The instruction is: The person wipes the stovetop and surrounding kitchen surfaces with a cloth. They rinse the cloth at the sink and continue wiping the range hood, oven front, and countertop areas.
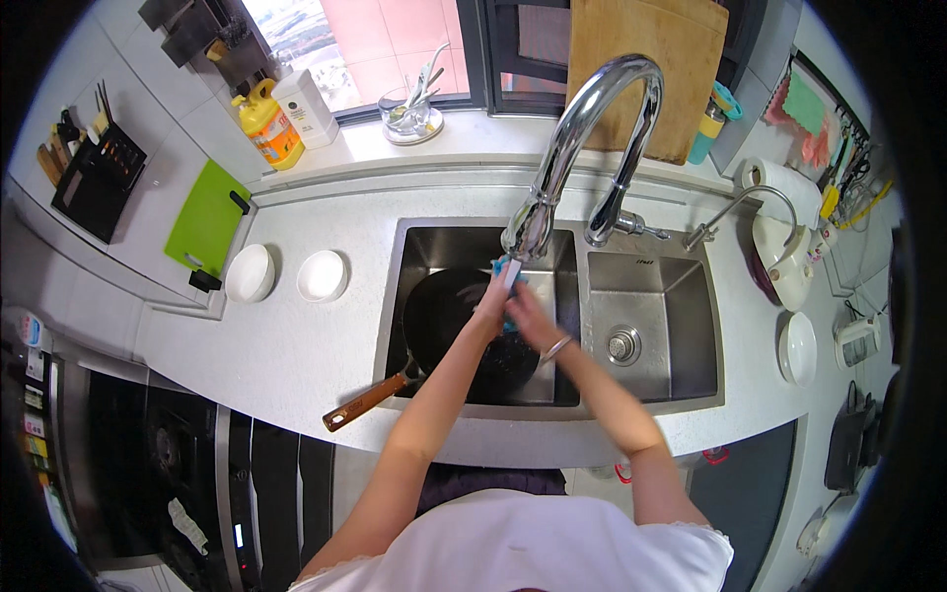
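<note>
Both of my hands are over the left basin of a steel double sink, just below the spout of the chrome faucet [529, 233]. A blue cloth [510, 325] shows between them, mostly covered by fingers. My left hand [491, 307] grips it. My right hand [530, 317] is against the cloth's right side, blurred, so its grip is unclear. A pale strip by the left fingers may be running water. Under my hands, a black wok [444, 311] lies in the left basin [566, 311]. Its wooden handle [364, 402] sticks out over the front left rim.
Two white bowls [322, 277] stand on the counter at left, near a green cutting board [207, 218]. The right basin [629, 296] has a drain strainer [623, 345]. A small curved tap [740, 200] and another white bowl [797, 349] are at right. Detergent bottles [275, 137] line the sill.
</note>
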`<action>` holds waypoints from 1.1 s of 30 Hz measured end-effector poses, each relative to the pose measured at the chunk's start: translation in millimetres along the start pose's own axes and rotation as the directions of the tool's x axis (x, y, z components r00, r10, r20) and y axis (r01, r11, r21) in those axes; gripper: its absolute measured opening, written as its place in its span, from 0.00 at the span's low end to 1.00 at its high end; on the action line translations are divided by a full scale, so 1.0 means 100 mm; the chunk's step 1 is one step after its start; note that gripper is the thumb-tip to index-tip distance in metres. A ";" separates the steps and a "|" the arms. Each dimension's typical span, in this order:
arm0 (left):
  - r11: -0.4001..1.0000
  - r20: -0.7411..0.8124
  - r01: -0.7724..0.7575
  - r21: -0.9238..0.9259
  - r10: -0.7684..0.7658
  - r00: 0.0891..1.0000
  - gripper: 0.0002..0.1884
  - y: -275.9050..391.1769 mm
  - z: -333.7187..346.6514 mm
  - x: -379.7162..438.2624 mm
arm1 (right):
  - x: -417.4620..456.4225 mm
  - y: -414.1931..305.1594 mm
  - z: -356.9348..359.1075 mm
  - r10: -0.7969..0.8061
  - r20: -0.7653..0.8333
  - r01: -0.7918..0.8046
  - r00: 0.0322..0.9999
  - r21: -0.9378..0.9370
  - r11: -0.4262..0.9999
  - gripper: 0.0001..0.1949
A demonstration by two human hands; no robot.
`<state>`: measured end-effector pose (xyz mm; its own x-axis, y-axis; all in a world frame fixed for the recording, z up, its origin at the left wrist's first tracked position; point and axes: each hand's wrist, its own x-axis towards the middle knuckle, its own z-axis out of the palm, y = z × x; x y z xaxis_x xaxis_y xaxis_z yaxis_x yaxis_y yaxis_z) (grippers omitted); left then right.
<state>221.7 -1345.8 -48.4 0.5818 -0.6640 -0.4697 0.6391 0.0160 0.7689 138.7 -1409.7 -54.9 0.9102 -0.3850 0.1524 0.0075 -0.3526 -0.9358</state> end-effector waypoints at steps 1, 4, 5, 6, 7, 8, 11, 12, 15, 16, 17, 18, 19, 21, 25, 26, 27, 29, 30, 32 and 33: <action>0.990 0.072 0.052 -0.135 -0.042 0.997 0.25 -0.13 -0.17 0.09 | -0.02 -0.06 0.20 -0.108 -0.070 0.104 0.992 -0.063 0.993 0.24; 0.992 0.148 0.060 -0.112 -0.043 0.988 0.30 -0.29 -0.35 -0.06 | 0.15 0.23 0.39 0.370 0.126 -0.388 0.921 0.180 0.904 0.30; 0.994 0.070 0.044 -0.096 -0.038 0.997 0.27 -0.32 -0.32 -0.13 | 0.21 0.23 0.45 0.362 0.037 -0.330 0.932 0.503 0.799 0.27; 0.996 0.000 0.036 -0.079 -0.036 0.999 0.25 -0.25 -0.12 -0.32 | 0.29 0.39 0.40 0.415 0.096 -0.390 0.905 0.578 0.717 0.28; 0.998 -0.071 0.025 -0.065 -0.030 0.997 0.24 -0.21 0.05 -0.48 | 0.36 0.53 0.36 0.457 0.160 -0.444 0.875 0.640 0.627 0.28; 0.999 -0.155 0.003 -0.038 -0.009 0.988 0.24 -0.18 0.02 -0.54 | 0.38 0.10 0.37 0.519 0.287 -0.534 0.805 0.731 0.425 0.26; 0.984 -0.078 -0.012 -0.176 -0.002 0.997 0.23 -0.37 -0.46 -0.03 | 0.30 0.18 0.68 0.152 0.023 -0.144 0.988 0.482 0.864 0.24; 0.983 -0.079 -0.014 -0.183 0.000 0.997 0.24 -0.33 -0.48 -0.05 | 0.24 0.15 0.70 0.110 0.053 -0.120 0.993 0.237 0.964 0.22; 0.990 -0.122 0.008 -0.144 -0.026 0.992 0.22 -0.06 -0.29 -0.27 | 0.28 0.22 0.51 -0.004 0.046 0.005 0.999 -0.036 0.999 0.23; 0.984 -0.133 -0.021 -0.174 -0.003 0.991 0.21 -0.01 -0.26 -0.33 | 0.33 0.22 0.41 0.020 0.114 -0.034 0.993 0.124 0.992 0.24; 0.978 -0.143 -0.049 -0.204 0.020 0.989 0.20 0.04 -0.24 -0.38 | 0.37 0.21 0.31 0.033 0.185 -0.085 0.982 0.277 0.957 0.25; 0.968 -0.156 -0.080 -0.238 0.043 0.987 0.20 0.06 -0.24 -0.40 | 0.33 0.10 0.26 0.146 0.177 -0.195 0.973 0.303 0.933 0.29; 0.977 -0.179 -0.118 -0.180 0.085 0.980 0.19 0.08 -0.25 -0.40 | 0.31 0.10 0.23 0.061 0.188 -0.095 0.980 0.181 0.979 0.30; 0.980 -0.216 -0.188 -0.060 0.171 0.961 0.19 0.12 -0.27 -0.40 | 0.28 0.09 0.17 -0.104 0.239 0.122 0.965 -0.063 0.991 0.32; 0.983 -0.043 -0.101 -0.151 0.095 0.995 0.20 0.12 -0.40 -0.32 | 0.35 0.06 0.11 0.042 0.333 0.082 0.942 -0.350 0.933 0.19; 0.994 -0.052 -0.068 -0.081 0.064 0.997 0.23 0.11 -0.45 -0.30 | 0.34 0.08 0.10 -0.027 0.217 0.090 0.976 -0.285 0.954 0.14; 0.990 -0.030 0.045 -0.131 -0.049 0.998 0.25 0.09 -0.49 -0.33 | 0.34 0.02 0.08 0.034 0.160 0.000 0.986 -0.205 0.979 0.14; 0.938 0.034 0.270 -0.219 -0.269 0.962 0.30 0.04 -0.55 -0.40 | 0.33 -0.10 0.05 0.173 0.059 -0.171 0.983 -0.028 0.985 0.14; 0.919 0.062 0.315 -0.236 -0.310 0.949 0.34 -0.05 -0.52 -0.41 | 0.35 0.01 0.04 0.142 0.078 -0.143 0.987 -0.001 0.990 0.16; 0.811 0.203 0.405 -0.423 -0.351 0.914 0.38 -0.18 -0.42 -0.40 | 0.29 0.05 0.10 0.078 0.021 -0.078 0.997 -0.010 0.997 0.19; 0.687 0.319 0.457 -0.565 -0.328 0.889 0.39 -0.21 -0.36 -0.40 | 0.23 0.07 0.13 0.049 -0.011 -0.050 0.999 -0.017 0.999 0.21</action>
<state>203.4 -1292.8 -61.1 0.1466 -0.8343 -0.5315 0.9891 0.1297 0.0692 164.8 -1409.5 -62.5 0.9050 -0.4112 0.1095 -0.0444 -0.3472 -0.9367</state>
